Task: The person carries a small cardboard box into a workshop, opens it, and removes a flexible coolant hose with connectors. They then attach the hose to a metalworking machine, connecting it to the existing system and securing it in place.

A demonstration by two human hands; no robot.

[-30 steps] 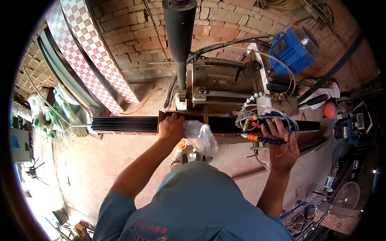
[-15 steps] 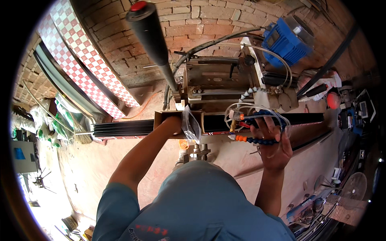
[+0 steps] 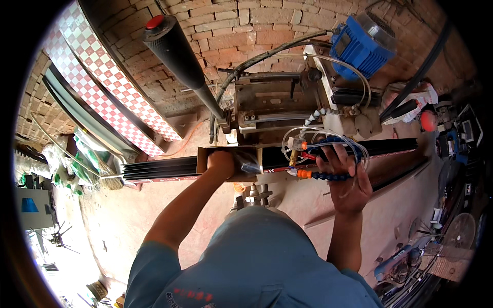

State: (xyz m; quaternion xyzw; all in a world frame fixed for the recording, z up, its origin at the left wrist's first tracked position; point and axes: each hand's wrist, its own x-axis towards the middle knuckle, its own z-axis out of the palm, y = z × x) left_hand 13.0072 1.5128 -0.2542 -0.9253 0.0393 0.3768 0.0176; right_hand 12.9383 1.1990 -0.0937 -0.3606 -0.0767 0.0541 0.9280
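My left hand (image 3: pixel 221 163) reaches into an open cardboard box (image 3: pixel 202 162), its fingers hidden inside. Beside that hand in the box lies a clear plastic bag (image 3: pixel 249 166); whether I grip it cannot be seen. The box stands on a stack of long black strips (image 3: pixel 164 168). My right hand (image 3: pixel 345 179) is raised among the hoses with fingers apart. Across it runs a blue segmented hose (image 3: pixel 328 176) with an orange nozzle end (image 3: pixel 304 174). Loops of clear tubing (image 3: pixel 292 134) and a brass fitting (image 3: pixel 294 157) are close to its fingertips.
Beyond the box is a metal machine (image 3: pixel 267 100) with a blue motor (image 3: pixel 357 49). A thick black handle (image 3: pixel 174 51) with a red top rises at the left. Red-and-white checkered panels (image 3: pixel 97 66) lean against the brick wall (image 3: pixel 267 25). A fan (image 3: pixel 458 231) is at the right.
The plastic bag, which stuck up over the box's rim, now lies down inside the box. My left hand is still in the box. My right hand stays at the hoses. The whole view has shifted slightly.
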